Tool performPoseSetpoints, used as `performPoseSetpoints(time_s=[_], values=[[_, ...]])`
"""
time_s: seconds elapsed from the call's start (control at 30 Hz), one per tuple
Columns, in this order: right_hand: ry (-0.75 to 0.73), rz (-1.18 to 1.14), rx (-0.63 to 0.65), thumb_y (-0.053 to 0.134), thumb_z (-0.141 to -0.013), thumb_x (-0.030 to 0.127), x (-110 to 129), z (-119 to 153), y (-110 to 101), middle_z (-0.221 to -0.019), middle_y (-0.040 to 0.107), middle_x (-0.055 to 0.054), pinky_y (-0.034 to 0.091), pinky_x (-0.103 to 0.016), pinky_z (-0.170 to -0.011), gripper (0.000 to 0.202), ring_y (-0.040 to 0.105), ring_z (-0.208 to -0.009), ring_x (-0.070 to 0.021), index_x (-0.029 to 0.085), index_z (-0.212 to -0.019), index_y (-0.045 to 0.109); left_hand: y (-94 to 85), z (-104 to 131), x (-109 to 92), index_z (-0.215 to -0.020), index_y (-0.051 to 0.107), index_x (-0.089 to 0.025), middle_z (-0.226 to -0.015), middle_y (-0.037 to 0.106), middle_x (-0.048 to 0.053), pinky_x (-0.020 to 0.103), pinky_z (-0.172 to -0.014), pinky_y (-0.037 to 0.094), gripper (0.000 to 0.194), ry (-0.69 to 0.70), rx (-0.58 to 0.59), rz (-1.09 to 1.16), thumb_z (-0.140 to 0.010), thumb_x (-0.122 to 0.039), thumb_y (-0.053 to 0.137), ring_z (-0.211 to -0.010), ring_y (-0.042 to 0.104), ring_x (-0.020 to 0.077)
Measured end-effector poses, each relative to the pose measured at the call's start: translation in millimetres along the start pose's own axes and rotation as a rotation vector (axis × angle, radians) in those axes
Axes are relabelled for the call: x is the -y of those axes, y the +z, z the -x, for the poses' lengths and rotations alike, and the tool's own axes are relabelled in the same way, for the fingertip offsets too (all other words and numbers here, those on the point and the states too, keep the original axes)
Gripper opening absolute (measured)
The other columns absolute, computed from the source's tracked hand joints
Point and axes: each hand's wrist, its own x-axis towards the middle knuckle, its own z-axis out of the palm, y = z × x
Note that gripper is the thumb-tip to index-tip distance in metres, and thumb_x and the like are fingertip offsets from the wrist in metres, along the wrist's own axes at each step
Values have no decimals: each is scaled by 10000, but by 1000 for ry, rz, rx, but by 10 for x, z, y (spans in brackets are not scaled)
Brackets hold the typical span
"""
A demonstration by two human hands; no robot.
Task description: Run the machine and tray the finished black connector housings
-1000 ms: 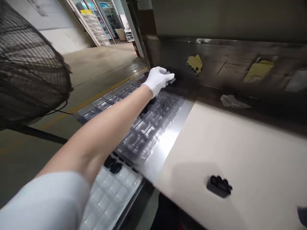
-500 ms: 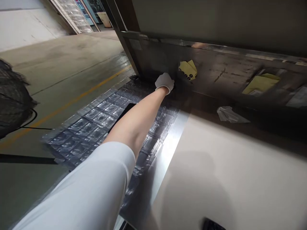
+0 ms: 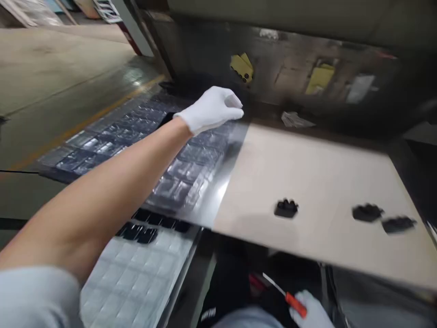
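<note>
My left hand (image 3: 213,109), in a white glove, hovers over the far right part of the clear plastic pocket trays (image 3: 177,175). Its fingers are curved, with a gap between them and the thumb, and nothing shows in it. Low in the view, my right hand (image 3: 312,310), also gloved, grips the orange-red handle of a screwdriver (image 3: 295,304) whose thin metal shaft points up and left. On the beige work surface (image 3: 307,164) sits a small black part (image 3: 286,208) with knobs on top. Two more black parts, one (image 3: 367,212) beside the other (image 3: 398,224), lie at the right, blurred.
Below the bench edge at left is a white pocket tray (image 3: 136,273) with several black pieces along its far side. A crumpled white wrapper (image 3: 296,120) lies at the back. Yellow papers (image 3: 242,67) are stuck on the dark back panel (image 3: 273,50).
My left hand has come back from the far corner by the back panel, closer to me. The view has shifted, bringing the black parts, white tray and right hand with the screwdriver into sight.
</note>
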Motion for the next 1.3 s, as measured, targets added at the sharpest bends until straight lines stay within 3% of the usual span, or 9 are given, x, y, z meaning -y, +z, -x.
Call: performPoseSetpoints(time_s=[0.1, 0.17, 0.3, 0.43, 0.6, 0.77, 0.93, 1.13, 1.3], values=[[-77, 31, -26, 667, -832, 298, -236, 167, 182, -908, 695, -61, 526, -343, -873, 89, 697, -900, -237, 225, -787, 694, 392, 1123, -434, -1268, 686, -179, -1346, 673, 79, 478, -1169, 443, 638, 144, 302, 281, -684, -318, 902, -1329, 607, 355], [-136, 43, -41, 626, -849, 307, -338, 263, 254, -868, 678, -49, 497, -318, -821, 116, 661, -822, -210, 210, -796, 660, 844, 1618, -600, -1283, 684, -199, -1431, 635, 116, 479, -1216, 405, 761, 215, 326, 394, -590, -334, 970, -1403, 543, 396], [-166, 8, -102, 626, -847, 313, -468, 489, 360, -844, 681, -36, 465, -299, -784, 111, 635, -798, -200, 208, -818, 647, 1652, 1797, -754, -1105, 703, -175, -1340, 681, 176, 544, -1224, 364, 532, 127, 154, 253, -655, -315, 948, -1359, 538, 430], [-166, -94, -214, 598, -865, 389, -615, 822, 472, -902, 722, -66, 494, -322, -821, 217, 669, -842, -227, 197, -889, 696, 1769, 1992, -983, -949, 691, -178, -1093, 757, 110, 454, -1082, 490, 311, -19, 42, 357, -709, -219, 885, -1146, 664, 334], [-117, -285, -241, 630, -851, 545, -696, 1211, 612, -1005, 769, -82, 540, -356, -900, 391, 714, -935, -269, 207, -1005, 750, 1774, 3347, -995, -1033, 738, -210, -969, 773, 2, 289, -819, 558, 320, -155, 179, 696, -737, -247, 852, -900, 725, 198], [-172, -201, -202, 635, -852, 628, -639, 1266, 601, -1044, 765, -92, 536, -365, -917, 461, 698, -976, -283, 225, -1028, 773, 2389, 4427, -519, -1040, 793, -184, -1017, 777, 53, 336, -941, 555, 318, -487, 206, 454, -734, -100, 804, -964, 720, 224], [-55, 195, -167, 513, -877, 717, -339, 1090, 328, -802, 706, -79, 502, -389, -795, 511, 653, -839, -295, 270, -807, 751, 2697, 4557, -130, -1037, 809, -173, -1003, 756, 91, 400, -1009, 518, 322, -579, 168, 453, -718, -121, 821, -1004, 688, 275], [81, 272, -87, 560, -838, 702, -131, 1018, 101, -881, 777, -85, 482, -358, -740, 495, 698, -849, -295, 278, -915, 804, 2447, 4325, 221, -914, 774, -139, -785, 668, 23, 317, -781, 480, 208, -614, 186, 694, -731, -232, 809, -754, 598, 169], [81, 147, -76, 610, -799, 721, -216, 1012, 186, -861, 789, -77, 482, -322, -722, 541, 714, -837, -279, 252, -959, 826, 2245, 4174, 335, -817, 695, -115, -733, 577, 12, 261, -609, 377, 453, -615, 349, 1022, -684, -523, 839, -629, 482, 97]])
